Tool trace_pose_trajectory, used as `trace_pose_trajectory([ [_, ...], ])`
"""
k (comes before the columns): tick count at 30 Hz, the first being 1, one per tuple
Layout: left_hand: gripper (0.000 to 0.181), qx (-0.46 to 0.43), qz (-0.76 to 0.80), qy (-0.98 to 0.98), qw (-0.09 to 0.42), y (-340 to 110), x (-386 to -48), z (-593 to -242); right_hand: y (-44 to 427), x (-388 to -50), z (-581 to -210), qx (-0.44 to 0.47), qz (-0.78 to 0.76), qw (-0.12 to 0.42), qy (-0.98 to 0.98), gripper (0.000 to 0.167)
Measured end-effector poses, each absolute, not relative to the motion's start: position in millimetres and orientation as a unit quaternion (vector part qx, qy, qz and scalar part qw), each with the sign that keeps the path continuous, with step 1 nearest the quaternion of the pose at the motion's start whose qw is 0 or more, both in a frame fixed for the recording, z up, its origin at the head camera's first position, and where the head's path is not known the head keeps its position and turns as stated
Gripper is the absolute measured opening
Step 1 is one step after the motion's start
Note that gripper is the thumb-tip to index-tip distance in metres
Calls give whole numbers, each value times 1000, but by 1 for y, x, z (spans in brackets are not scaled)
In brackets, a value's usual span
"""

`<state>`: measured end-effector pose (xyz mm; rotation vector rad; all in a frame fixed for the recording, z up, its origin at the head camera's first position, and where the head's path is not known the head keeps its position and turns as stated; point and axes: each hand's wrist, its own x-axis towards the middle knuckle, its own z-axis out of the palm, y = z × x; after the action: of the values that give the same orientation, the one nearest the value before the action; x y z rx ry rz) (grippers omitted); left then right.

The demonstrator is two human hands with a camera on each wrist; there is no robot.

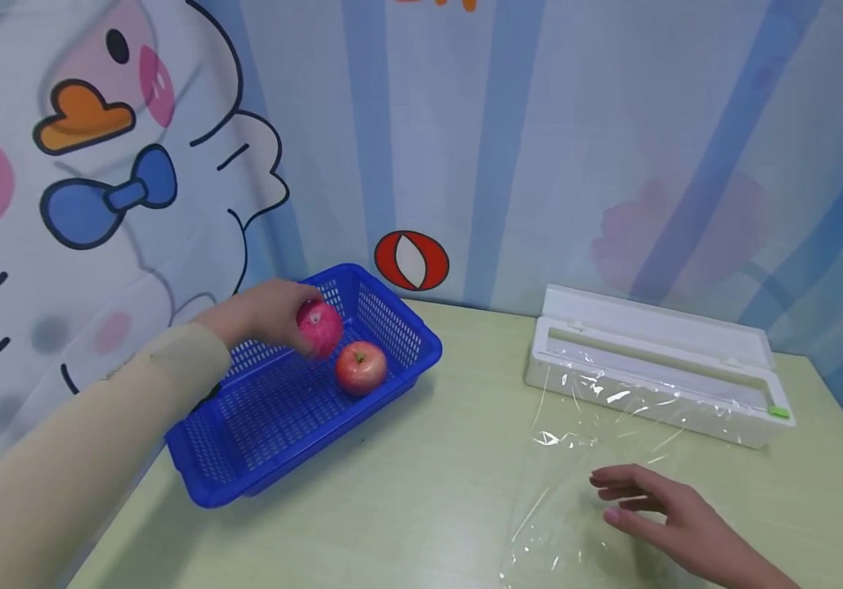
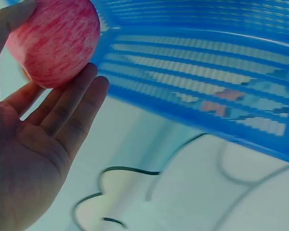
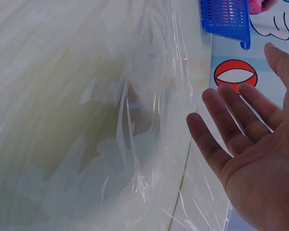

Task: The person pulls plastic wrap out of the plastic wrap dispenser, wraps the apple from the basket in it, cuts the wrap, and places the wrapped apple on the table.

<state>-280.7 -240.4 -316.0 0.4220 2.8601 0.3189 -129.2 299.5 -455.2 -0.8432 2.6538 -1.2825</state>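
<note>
In the head view my left hand [image 1: 272,313] grips a pinkish-red apple [image 1: 320,330] over the far part of a blue plastic basket [image 1: 333,446]. The left wrist view shows that apple [image 2: 60,41] held between thumb and fingers. A second red apple [image 1: 360,368] rests inside the basket, close to the held one. My right hand [image 1: 674,519] hovers over a clear sheet of plastic wrap [image 1: 561,491] with its fingers loosely extended and nothing in them. The wrap [image 3: 130,120] looks creased and shiny in the right wrist view.
A white cling-film dispenser [image 1: 656,401] with its lid raised stands at the back right; the wrap runs from it toward the front. The pale table [image 1: 421,458] meets a printed cloth backdrop [image 1: 436,123] behind the basket and dispenser.
</note>
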Motion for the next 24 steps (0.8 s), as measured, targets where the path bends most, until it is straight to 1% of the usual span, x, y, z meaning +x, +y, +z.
trace_pose_trajectory([
  [4, 73, 179, 118, 972, 102, -220, -277, -300, 299, -130, -451, -274, -420, 33, 865, 36],
  [7, 75, 189, 115, 970, 99, -201, -276, -291, 299, -129, -448, -269, -421, 39, 865, 36],
  [11, 80, 200, 113, 969, 93, -173, -274, -283, 298, -129, -445, -266, -418, 34, 868, 36],
  [17, 77, 241, 120, 958, 99, -127, -268, -280, 297, -129, -442, -266, -410, 17, 872, 36],
  [24, 78, 285, 124, 944, 107, -75, -253, -284, 300, -127, -436, -249, -410, 19, 877, 38],
])
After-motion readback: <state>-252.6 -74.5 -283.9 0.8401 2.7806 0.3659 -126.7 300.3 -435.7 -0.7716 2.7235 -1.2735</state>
